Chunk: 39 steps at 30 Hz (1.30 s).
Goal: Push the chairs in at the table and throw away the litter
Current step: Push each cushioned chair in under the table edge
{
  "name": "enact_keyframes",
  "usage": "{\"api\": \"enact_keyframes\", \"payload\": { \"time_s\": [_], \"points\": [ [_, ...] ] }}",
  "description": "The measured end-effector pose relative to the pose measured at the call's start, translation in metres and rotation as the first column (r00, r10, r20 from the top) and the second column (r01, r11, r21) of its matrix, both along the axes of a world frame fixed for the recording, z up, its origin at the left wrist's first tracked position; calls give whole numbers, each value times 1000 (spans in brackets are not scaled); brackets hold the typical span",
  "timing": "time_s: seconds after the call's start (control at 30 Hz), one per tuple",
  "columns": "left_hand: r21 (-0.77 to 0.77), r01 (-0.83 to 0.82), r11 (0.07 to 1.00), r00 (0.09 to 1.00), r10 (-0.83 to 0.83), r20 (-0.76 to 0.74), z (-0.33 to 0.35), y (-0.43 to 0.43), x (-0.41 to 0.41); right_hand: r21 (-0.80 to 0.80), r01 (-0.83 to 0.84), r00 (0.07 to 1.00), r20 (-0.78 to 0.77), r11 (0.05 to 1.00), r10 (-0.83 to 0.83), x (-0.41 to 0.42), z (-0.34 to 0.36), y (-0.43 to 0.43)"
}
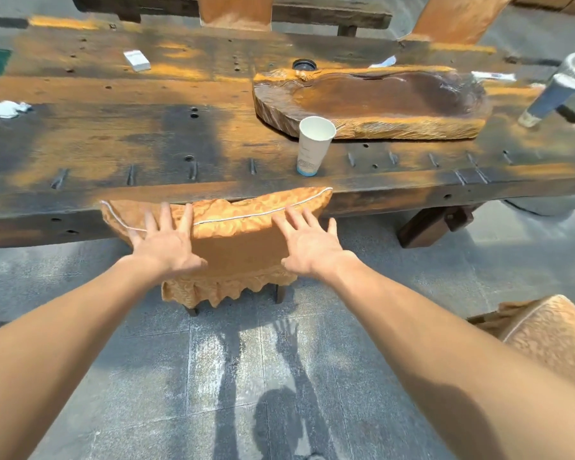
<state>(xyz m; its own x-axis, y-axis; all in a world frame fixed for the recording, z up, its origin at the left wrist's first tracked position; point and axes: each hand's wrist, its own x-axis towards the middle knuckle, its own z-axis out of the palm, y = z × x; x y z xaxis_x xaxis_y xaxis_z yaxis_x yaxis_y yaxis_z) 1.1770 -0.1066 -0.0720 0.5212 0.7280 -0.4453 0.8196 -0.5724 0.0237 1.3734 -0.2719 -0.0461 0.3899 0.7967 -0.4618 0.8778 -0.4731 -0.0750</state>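
Observation:
A chair (243, 250) in a gold patterned cover stands against the near edge of the long dark wooden table (120, 134), its backrest top touching the edge. My left hand (166, 240) and my right hand (307, 244) lie flat on the back of the backrest, fingers spread and straight. A white paper cup (312, 146) stands upright on the table just beyond the chair. A small white box (136, 60) lies farther back, and crumpled white paper (4, 107) sits at the left edge.
A carved wooden tray (372, 104) fills the table's right half, with a dark lid (304, 65) and white scraps (384, 63) behind it. Another covered chair (548, 336) stands at lower right, two more (236, 9) across the table. The floor is grey paving.

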Motion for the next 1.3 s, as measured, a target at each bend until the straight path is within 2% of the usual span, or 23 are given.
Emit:
{"api": "enact_keyframes", "payload": {
  "time_s": [0.1,0.2,0.4,0.73,0.93,1.07,1.3],
  "points": [
    [-120,13,993,999,-19,-49,25,-32,7,4,94,996,2,996,-94,3,29,-57],
    [-129,55,990,996,-64,-61,52,-83,20,51,143,989,16,988,-144,5,65,-126],
    [-65,166,984,978,-155,141,110,-234,56,139,227,968,77,964,-239,11,136,-270],
    [14,326,945,907,-317,278,199,-524,126,222,347,917,126,911,-379,36,197,-565],
    [34,386,922,868,-376,324,214,-668,170,228,418,880,139,879,-454,72,216,-710],
    [-19,429,903,862,-403,307,207,-758,193,224,477,844,152,850,-514,93,211,-806],
    [-67,540,839,823,-510,249,191,-864,257,197,571,792,124,797,-598,144,193,-917]
  ]
}}
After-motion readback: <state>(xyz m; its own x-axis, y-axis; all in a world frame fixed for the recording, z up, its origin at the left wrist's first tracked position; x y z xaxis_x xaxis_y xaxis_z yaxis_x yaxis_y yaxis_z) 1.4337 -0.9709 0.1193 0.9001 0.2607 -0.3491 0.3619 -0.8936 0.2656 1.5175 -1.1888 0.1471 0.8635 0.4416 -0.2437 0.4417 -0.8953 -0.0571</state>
